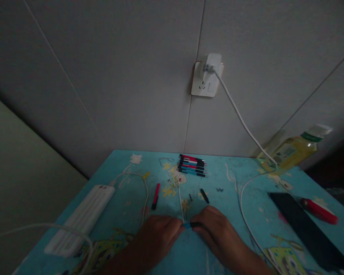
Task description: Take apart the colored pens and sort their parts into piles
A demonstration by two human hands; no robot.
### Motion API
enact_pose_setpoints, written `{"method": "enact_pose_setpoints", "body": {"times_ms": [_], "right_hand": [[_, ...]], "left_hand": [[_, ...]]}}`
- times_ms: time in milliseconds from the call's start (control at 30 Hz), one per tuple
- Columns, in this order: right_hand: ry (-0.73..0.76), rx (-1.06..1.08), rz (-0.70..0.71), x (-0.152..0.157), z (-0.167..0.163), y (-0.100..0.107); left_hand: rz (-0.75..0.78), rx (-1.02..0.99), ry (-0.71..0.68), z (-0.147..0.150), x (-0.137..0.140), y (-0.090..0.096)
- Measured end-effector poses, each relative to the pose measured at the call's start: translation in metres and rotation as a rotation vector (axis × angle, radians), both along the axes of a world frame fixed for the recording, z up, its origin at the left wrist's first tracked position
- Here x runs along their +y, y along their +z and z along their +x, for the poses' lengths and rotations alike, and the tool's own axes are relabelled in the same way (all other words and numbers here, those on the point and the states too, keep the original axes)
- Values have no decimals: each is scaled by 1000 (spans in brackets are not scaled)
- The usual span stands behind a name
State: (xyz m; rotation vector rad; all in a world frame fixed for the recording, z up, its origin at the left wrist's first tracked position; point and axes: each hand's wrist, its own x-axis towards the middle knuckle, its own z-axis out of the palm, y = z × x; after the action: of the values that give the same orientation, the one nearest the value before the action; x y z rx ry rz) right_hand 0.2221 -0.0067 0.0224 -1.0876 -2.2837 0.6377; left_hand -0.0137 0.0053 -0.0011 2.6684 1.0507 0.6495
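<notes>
Near the front middle of the table, my left hand [163, 231] is closed on one end of a blue and black pen [187, 225]. My right hand [215, 233] pinches the pen's black end, and the fingers of both hands cover most of it. Just beyond the hands lies a thin white refill [180, 204]. A small dark piece [190, 197], perhaps a spring, and a black pen part [205, 196] lie past my right hand. Past my left hand is a red and black pen part [156, 196]. Several pens [192, 165] lie in a row farther back.
A white power strip [80, 219] with a cable sits at the left. A white charger [212, 67] is plugged into the wall, its cord [242, 198] running down across the table. At right are a bottle of yellow liquid [294, 152], a dark flat strip [306, 229] and a red-handled object [319, 211].
</notes>
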Motion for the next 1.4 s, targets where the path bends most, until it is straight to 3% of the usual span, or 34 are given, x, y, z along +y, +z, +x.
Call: {"method": "enact_pose_setpoints", "body": {"times_ms": [300, 833, 1167, 1400], "right_hand": [[-58, -39, -98, 0, 0, -5], [-38, -89, -97, -1, -3, -6], [-79, -28, -73, -2, -1, -6], [-59, 24, -78, -1, -1, -2]], "left_hand": [[75, 58, -45, -1, 2, -6], [22, 62, -26, -3, 2, -11], [-38, 58, -12, -3, 2, 8], [25, 122, -30, -4, 3, -2]]}}
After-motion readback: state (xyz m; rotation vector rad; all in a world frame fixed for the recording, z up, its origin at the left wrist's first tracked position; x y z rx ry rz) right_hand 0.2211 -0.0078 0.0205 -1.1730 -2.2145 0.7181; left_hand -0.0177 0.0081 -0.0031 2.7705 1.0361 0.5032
